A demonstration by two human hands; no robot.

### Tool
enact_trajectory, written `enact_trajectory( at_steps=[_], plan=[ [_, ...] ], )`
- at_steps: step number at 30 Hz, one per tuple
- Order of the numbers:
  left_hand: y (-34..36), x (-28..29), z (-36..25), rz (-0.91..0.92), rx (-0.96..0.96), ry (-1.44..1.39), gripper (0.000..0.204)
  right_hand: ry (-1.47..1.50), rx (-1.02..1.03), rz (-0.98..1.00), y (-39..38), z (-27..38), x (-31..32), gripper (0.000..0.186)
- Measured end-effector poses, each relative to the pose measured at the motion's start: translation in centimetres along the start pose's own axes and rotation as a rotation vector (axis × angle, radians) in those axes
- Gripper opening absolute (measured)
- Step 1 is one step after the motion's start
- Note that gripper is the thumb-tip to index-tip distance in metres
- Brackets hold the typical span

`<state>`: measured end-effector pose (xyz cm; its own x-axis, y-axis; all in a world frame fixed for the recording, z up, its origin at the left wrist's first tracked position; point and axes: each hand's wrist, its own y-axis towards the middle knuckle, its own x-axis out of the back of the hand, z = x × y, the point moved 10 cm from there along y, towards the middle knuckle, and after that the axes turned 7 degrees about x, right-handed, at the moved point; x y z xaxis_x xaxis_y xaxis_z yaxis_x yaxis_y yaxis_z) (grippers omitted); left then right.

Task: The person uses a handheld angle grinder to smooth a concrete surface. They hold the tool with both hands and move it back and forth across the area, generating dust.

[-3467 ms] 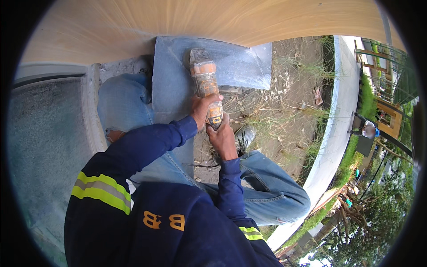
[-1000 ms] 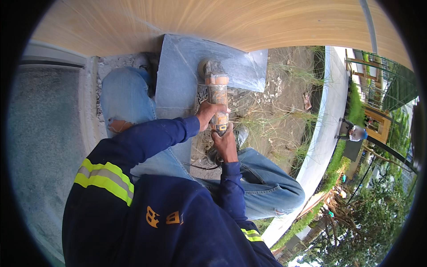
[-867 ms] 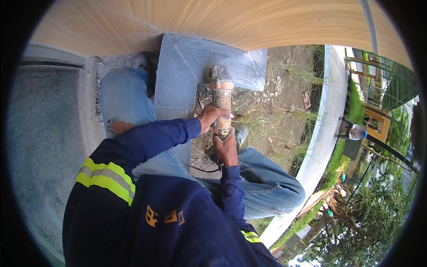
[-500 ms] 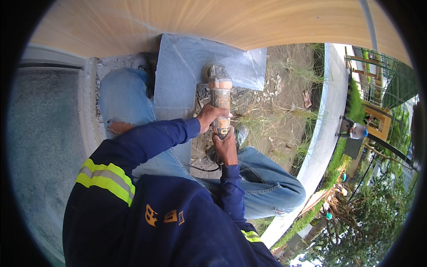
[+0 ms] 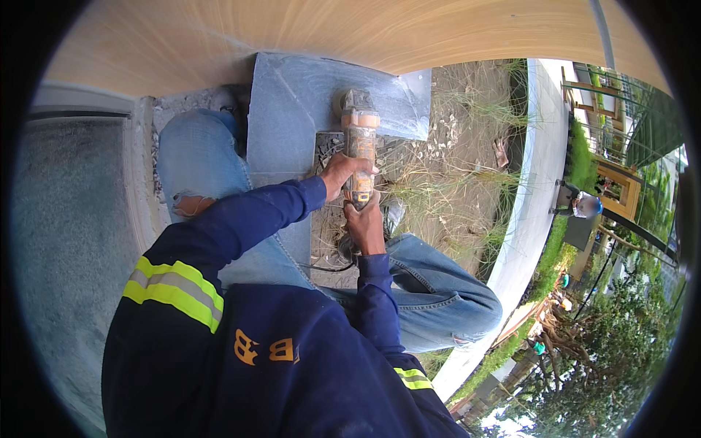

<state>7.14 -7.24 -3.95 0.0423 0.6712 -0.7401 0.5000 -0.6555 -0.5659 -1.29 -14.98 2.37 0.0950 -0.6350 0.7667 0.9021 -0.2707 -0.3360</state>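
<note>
An orange and grey angle grinder, coated in dust, is held in both my hands with its head pointing away from me. My left hand wraps round the middle of its body. Behind it, my right hand grips the rear end. The grinder's head lies over a grey L-shaped stone slab, by its inner edge; its disc is mostly hidden, so I cannot tell whether it touches the stone. A dark cord runs out near my right wrist.
A tan wall panel rises along the far side. Rubble and dry grass lie right of the slab, bounded by a pale concrete kerb. A grey panel stands at left. Beyond the kerb a person in a blue helmet is visible.
The grinder and both my hands sit slightly farther up the picture. The slab and surroundings have shifted a little up and left in view. Both hands keep their hold.
</note>
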Motion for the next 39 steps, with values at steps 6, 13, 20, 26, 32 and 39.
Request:
enact_trajectory(
  at_steps=[6, 13, 20, 26, 32, 39],
  plan=[
    [-0.3, 0.2, 0.1, -0.052, -0.031, -0.028, 0.043, 0.043, 0.017, 0.041, 0.2, -0.3, 0.1, 0.055],
    [0.9, 0.4, -0.8, -0.027, 0.009, 0.047, 0.039, 0.049, 0.015, -0.006, 1.3, -0.6, -0.8, 0.052],
    [0.7, 0.5, 0.2, -0.04, -0.011, 0.039, 0.043, 0.083, -0.003, 0.029, 0.4, -0.5, -0.1, 0.053],
    [1.5, 0.7, -1.8, -0.049, -0.015, 0.017, 0.041, 0.041, 0.065, -0.028, 2.6, -0.5, -1.0, 0.048],
    [1.1, 0.7, -0.4, -0.043, -0.03, 0.009, 0.044, 0.024, 0.08, -0.014, 1.3, -0.7, -0.2, 0.05],
    [1.9, 1.1, -2.0, -0.05, -0.009, -0.022, 0.046, 0.062, -0.003, 0.023, 2.8, 0.9, -0.5, 0.053]
  ],
)
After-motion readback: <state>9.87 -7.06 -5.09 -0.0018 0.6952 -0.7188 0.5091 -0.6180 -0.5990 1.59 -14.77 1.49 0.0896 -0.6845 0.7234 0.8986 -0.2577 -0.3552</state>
